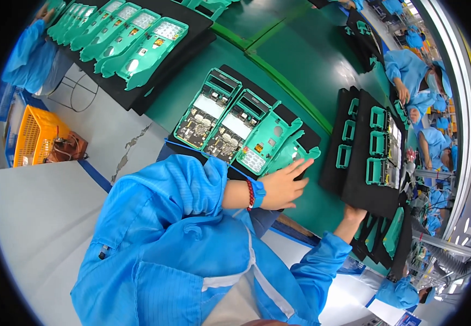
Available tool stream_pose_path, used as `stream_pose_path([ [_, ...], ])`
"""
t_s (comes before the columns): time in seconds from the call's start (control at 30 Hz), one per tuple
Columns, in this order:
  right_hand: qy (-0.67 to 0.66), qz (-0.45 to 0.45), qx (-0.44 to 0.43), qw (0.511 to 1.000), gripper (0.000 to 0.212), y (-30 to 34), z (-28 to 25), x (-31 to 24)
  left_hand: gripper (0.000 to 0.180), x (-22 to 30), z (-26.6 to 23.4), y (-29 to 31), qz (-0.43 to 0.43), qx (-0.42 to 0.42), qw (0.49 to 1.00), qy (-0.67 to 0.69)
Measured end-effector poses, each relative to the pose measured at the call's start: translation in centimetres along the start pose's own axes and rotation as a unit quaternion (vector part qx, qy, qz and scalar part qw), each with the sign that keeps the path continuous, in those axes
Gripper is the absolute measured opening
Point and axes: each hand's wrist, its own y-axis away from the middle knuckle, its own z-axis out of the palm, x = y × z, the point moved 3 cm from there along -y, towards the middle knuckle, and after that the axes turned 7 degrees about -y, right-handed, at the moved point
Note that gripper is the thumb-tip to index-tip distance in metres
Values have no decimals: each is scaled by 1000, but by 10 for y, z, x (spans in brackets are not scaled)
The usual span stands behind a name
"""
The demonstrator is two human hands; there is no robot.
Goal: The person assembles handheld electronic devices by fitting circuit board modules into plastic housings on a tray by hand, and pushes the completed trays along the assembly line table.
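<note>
My left hand (285, 186), with a blue band and a red bead bracelet at the wrist, is spread over the near right corner of a black foam tray (307, 137). Its fingers are apart, close to a green plastic housing half (289, 155); whether they touch it I cannot tell. Beside that lie another housing half (268, 138) and two green housings with circuit boards (196, 126) inside. At the right, my right hand (354, 213) grips the near edge of a second black foam tray (363, 187), fingers hidden beneath it. Green-framed units (377, 142) sit on that tray.
At the upper left, a long black tray (137, 103) bears several green housings (157, 46). Another foam tray (333, 163) lies partly under the one at my right hand. A yellow basket (37, 136) stands at the left. Co-workers (409, 76) sit along the right.
</note>
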Motion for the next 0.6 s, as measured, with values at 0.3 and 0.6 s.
stream_pose_path([
  [0.3, 51, -138, 307, 940, 42, 56, -5, 10, 27, -11, -3, -29, -67, 46, 996, -22],
  [0.6, 88, -130, 364, 918, 46, 113, 71, 51, 59, -3, -28, -40, -174, 62, 969, 165],
])
